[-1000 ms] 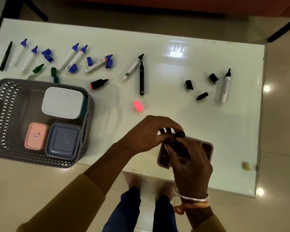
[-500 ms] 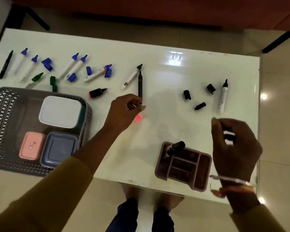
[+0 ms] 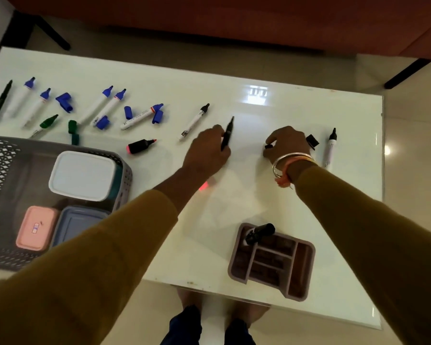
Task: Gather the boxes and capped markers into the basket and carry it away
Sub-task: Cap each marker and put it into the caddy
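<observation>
On the white worktop (image 3: 204,245), the left hand (image 3: 207,151) grips a black marker (image 3: 228,133); the right hand (image 3: 288,143) pinches a black cap (image 3: 268,146).

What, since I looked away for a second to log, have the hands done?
Both hands left the brown organizer and reached outward: the left hand now grips the black marker, the right hand pinches a small black cap. The capped marker stays in the organizer; the basket and its three boxes are unchanged.
</observation>
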